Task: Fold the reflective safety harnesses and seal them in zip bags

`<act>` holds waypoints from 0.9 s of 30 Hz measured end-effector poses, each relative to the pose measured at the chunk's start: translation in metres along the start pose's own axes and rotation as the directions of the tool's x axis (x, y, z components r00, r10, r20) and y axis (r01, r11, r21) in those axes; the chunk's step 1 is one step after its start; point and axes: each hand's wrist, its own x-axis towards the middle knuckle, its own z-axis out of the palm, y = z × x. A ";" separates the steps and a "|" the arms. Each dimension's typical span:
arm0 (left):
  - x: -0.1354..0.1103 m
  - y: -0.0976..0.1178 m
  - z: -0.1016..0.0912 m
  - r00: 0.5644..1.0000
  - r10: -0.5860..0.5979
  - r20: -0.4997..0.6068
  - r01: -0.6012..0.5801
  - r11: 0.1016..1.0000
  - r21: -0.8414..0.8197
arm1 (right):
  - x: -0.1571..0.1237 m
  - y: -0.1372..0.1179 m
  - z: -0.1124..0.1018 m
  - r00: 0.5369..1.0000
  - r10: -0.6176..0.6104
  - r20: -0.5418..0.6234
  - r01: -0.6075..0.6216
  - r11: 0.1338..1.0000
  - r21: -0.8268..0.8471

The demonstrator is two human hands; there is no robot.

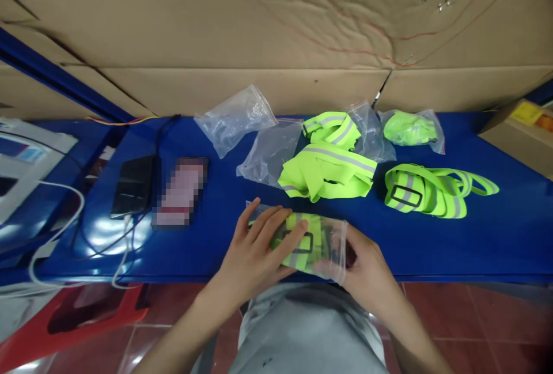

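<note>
Near the table's front edge, my left hand (259, 244) wraps over a clear plastic bag (332, 238) from the left. Inside the bag lies a folded neon-yellow reflective strap (311, 227) with a grey stripe and a black rectangular buckle (306, 242). My right hand (367, 261) is at the bag's right end, its fingers reaching into the opening and partly seen through the plastic. Just beyond the bag, a loose pile of neon reflective straps (328, 172) rests on the blue table (432, 253). Whether my right fingers pinch the strap is hidden.
Two clear bags (235, 117) lie behind on the left. A bagged strap (410, 128) and a coiled strap with buckle (436, 192) lie to the right. A phone (181, 192), a black power bank (133, 185) and cables are at left; a cardboard box (518, 138) stands far right.
</note>
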 end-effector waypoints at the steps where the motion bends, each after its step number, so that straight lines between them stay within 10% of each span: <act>1: 0.000 0.001 -0.001 1.000 -0.008 -0.007 0.008 1.000 0.007 | 0.000 -0.001 0.000 1.000 0.008 0.009 -0.008 1.000 -0.011; 20: -0.010 0.025 0.001 0.988 -0.033 -0.149 0.028 0.999 -0.040 | 0.009 -0.037 0.013 0.982 -0.057 0.180 0.042 0.995 0.085; 24: -0.016 0.003 -0.015 0.994 -0.064 -0.083 0.062 0.998 -0.034 | 0.006 -0.041 -0.011 0.986 0.047 0.158 -0.078 0.978 0.196; 27: -0.030 -0.023 -0.025 0.980 -0.177 -0.088 0.175 0.984 -0.036 | 0.004 -0.034 -0.049 0.982 0.176 -0.073 -0.155 0.959 0.237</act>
